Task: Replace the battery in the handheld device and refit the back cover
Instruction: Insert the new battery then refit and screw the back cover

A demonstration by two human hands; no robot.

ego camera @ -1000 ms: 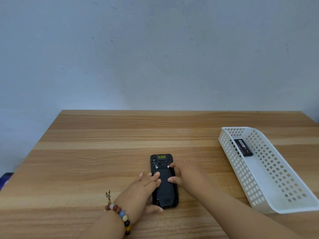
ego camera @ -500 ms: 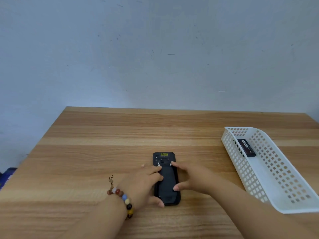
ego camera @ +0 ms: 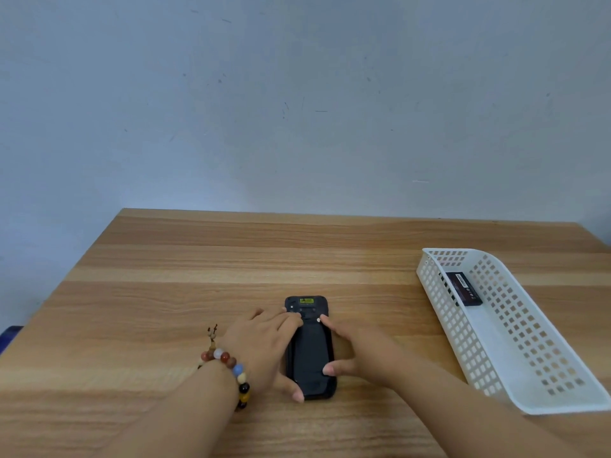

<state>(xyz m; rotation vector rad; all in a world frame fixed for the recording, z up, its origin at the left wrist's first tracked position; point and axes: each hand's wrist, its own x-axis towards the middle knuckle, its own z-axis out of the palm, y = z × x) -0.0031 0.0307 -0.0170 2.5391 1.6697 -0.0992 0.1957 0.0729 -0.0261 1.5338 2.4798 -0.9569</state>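
- Right now the black device [ego camera: 310, 345] lies face down on the wood tabletop [ego camera: 165, 292], near the front edge, abt in the middle.
- Its long side runs from the front edge toward the back edge.
- Left hand [ego camera: 261, 348] lies flat on the left side of the device. Fingers spread a bit, tips up by the top end, thumb down by the bottom corner. It grips nothing, just presses.
- Right hand [ego camera: 360, 352] is on the right side. One finger points at a small pale dot near the top, thumb rests low on the back cover [ego camera: 309, 355]. It holds nothing either, fingers apart.
- A bead bracelet [ego camera: 231, 368] sits on the left wrist.
- A white basket [ego camera: 535, 385] is by the right edge of the tabletop, well apart from the device.
- One battery [ego camera: 464, 289] lies in the far end of the basket. Prob the old one, but can't tell for sure.
- How far: the cover looks like it's on the device already, so I think the battery swap is done.
- What's left, I guess: push the cover down all round & lock the 2 small catches by the top. Can't see if they're locked yet.
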